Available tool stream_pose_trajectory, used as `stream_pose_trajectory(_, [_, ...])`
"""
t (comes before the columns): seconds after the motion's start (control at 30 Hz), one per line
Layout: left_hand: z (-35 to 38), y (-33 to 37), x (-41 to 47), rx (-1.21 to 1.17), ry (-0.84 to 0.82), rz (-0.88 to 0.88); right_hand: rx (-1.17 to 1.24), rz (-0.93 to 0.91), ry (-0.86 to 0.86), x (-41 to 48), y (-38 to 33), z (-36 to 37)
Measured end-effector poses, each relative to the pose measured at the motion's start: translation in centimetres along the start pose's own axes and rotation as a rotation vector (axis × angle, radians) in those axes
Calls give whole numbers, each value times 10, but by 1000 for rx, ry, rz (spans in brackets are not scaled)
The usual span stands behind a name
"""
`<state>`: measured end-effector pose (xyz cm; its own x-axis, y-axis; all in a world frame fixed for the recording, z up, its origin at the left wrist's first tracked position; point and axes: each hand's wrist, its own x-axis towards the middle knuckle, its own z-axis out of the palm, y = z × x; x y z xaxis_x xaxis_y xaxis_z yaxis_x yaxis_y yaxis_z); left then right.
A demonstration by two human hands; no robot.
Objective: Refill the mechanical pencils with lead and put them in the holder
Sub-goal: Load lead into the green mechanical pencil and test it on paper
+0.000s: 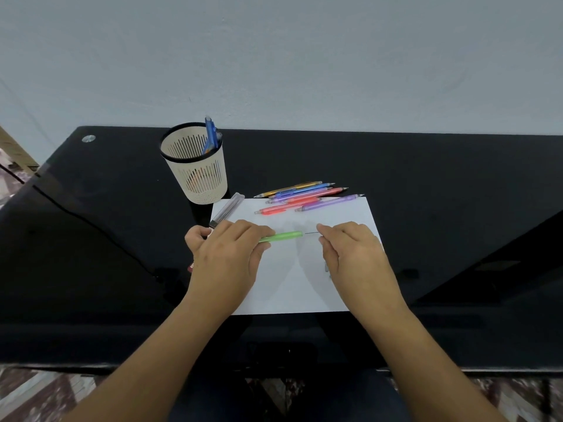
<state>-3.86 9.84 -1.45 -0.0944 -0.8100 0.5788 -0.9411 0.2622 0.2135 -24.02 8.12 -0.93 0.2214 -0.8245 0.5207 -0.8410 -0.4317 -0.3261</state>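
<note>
My left hand (227,254) grips a green mechanical pencil (285,236) lying level over the white paper (292,284), its open end pointing right. My right hand (350,251) pinches a thin dark lead (311,233) whose left tip meets the pencil's open end. Several coloured mechanical pencils (304,196) lie in a loose row at the paper's far edge. A cream slotted holder (195,166) with a black rim stands at the back left and has a blue pencil (210,135) standing in it. A clear lead case (227,210) lies at the paper's upper left corner.
Everything rests on a glossy black desk (426,208) against a pale wall. A small red-and-white object (191,266) peeks out beside my left wrist. A small grey piece (326,266) lies on the paper under my right hand. Patterned floor shows below the desk's front edge.
</note>
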Motion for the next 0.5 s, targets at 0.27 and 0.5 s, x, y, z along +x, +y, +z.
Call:
stream_pose_trajectory(0.27, [-1,6,0,6,-36,-12,-46,-20,-34,-7,-7,8])
stream_pose_trajectory(0.5, [-2,5,-2,25,-36,-14,-139,66,-121,-13,17,-4])
